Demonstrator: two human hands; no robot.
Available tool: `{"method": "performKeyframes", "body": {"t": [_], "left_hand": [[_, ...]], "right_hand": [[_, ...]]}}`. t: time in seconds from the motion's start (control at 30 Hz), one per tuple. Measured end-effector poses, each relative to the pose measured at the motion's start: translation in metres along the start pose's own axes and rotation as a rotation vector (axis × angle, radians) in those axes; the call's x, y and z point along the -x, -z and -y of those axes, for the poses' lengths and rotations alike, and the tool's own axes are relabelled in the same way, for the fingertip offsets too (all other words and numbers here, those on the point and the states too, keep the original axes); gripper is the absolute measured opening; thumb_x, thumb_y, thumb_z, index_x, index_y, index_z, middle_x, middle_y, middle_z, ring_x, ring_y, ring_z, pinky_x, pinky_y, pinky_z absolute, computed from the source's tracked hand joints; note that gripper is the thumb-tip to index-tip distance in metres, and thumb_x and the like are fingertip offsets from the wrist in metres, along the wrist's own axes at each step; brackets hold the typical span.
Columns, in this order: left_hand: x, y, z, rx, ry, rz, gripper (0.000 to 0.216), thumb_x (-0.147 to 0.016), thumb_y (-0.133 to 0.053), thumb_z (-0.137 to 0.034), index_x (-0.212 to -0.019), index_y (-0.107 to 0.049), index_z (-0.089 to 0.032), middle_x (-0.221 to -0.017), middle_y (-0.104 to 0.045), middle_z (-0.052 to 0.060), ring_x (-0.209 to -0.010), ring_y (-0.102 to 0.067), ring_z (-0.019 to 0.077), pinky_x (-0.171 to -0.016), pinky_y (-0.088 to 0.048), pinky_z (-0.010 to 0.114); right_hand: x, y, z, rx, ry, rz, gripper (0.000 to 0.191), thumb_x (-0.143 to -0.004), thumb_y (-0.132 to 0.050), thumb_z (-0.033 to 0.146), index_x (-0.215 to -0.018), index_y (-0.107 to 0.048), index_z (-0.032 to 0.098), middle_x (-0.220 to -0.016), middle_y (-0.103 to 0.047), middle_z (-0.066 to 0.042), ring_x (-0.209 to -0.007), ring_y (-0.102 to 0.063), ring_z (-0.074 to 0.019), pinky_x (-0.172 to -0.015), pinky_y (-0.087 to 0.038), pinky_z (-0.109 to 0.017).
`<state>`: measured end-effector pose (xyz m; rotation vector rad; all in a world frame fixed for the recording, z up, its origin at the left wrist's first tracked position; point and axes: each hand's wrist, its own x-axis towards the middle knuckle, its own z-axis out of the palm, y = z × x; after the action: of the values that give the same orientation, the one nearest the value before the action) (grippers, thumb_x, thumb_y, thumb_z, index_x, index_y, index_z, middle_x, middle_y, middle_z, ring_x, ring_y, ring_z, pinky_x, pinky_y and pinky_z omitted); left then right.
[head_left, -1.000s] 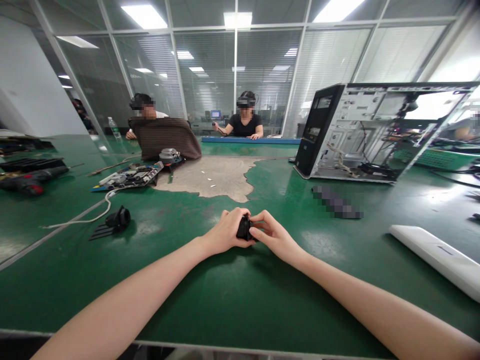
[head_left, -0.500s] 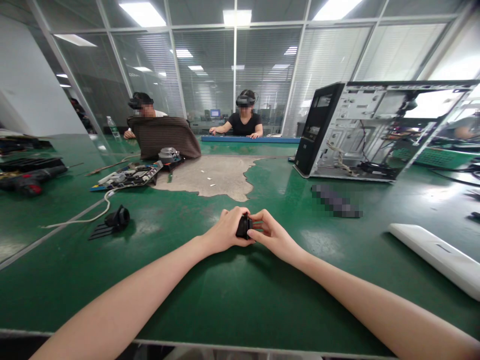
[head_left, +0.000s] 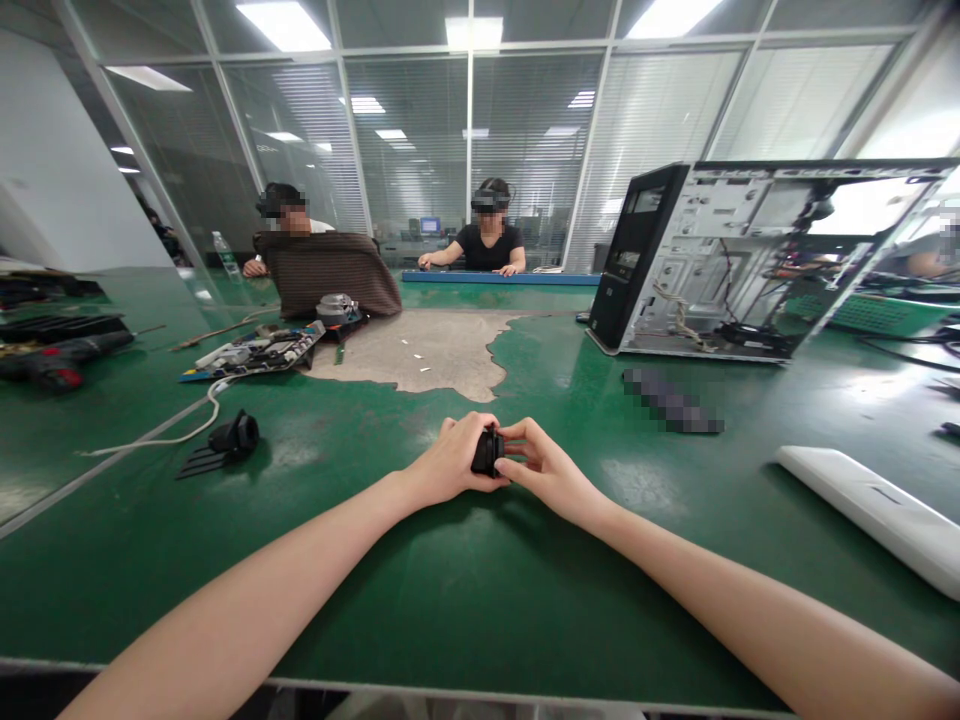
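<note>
Above the green tabletop [head_left: 480, 600], a small black plastic part [head_left: 487, 452] sits between my two hands; its exact kind I cannot make out. My left hand [head_left: 452, 462] is closed around it from the left, thumb below and fingers over the top. From the right, my right hand [head_left: 544, 468] pinches its edge with thumb and fingertips. Further left on the table lies another black plastic piece [head_left: 236, 434], with a round collar and flat prongs.
An opened computer case [head_left: 637, 260] stands at right, near a pixelated dark object [head_left: 671, 402] and a long white casing [head_left: 862, 510]. A circuit board [head_left: 259, 350], white cable [head_left: 199, 432] and power drill [head_left: 67, 358] lie left. Two people sit across the table behind a brown cloth-covered shape [head_left: 326, 270] and blue strip [head_left: 495, 278].
My hands stay in nearly the same place, both still on the small black part. Its visible face looks very slightly turned; nothing else has visibly moved.
</note>
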<state>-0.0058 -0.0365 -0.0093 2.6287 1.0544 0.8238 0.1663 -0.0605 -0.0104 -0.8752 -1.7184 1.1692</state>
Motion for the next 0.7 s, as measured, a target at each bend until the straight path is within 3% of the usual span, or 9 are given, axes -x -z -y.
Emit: {"method": "performKeyframes", "body": {"t": [0.17,0.3,0.53,0.7], "left_hand": [[-0.0006,-0.0013,0.0011,-0.003,-0.013,-0.002,0.054,-0.067,-0.064,-0.044,-0.105,-0.035,-0.021,-0.100,-0.050,0.003,-0.091,-0.050,0.0209,-0.080,-0.032,0.035],[-0.0008,-0.0020,0.0017,-0.001,-0.014,-0.006,0.055,-0.067,-0.064,-0.045,-0.106,-0.035,-0.021,-0.100,-0.050,0.003,-0.091,-0.051,0.0212,-0.080,-0.032,0.035],[0.0002,-0.0004,0.0003,-0.001,0.008,-0.002,0.054,-0.067,-0.064,-0.045,-0.106,-0.035,-0.021,-0.101,-0.050,0.004,-0.089,-0.051,0.0214,-0.080,-0.032,0.035],[0.0003,0.0002,-0.0004,-0.002,0.004,-0.003,0.056,-0.065,-0.064,-0.045,-0.107,-0.035,-0.021,-0.101,-0.050,0.004,-0.091,-0.050,0.0218,-0.080,-0.032,0.036]], "right_hand": [[-0.0006,-0.0017,0.0009,-0.019,0.035,-0.047,0.016,-0.075,-0.058,0.030,-0.083,-0.049,0.020,-0.090,-0.054,-0.002,-0.093,-0.057,-0.0190,-0.074,-0.050,-0.032],[-0.0036,-0.0004,-0.0035,0.018,0.004,-0.066,0.019,-0.075,-0.058,0.026,-0.089,-0.047,0.020,-0.094,-0.054,-0.003,-0.092,-0.057,-0.0178,-0.077,-0.049,-0.034],[-0.0013,0.0016,-0.0011,-0.006,-0.019,0.027,0.023,-0.074,-0.059,0.025,-0.093,-0.047,0.019,-0.097,-0.056,-0.004,-0.091,-0.057,-0.0167,-0.078,-0.047,-0.032],[-0.0009,0.0004,0.0017,-0.025,-0.024,-0.012,0.019,-0.076,-0.059,0.030,-0.088,-0.047,0.020,-0.088,-0.057,-0.001,-0.086,-0.059,-0.0163,-0.072,-0.048,-0.030]]}}
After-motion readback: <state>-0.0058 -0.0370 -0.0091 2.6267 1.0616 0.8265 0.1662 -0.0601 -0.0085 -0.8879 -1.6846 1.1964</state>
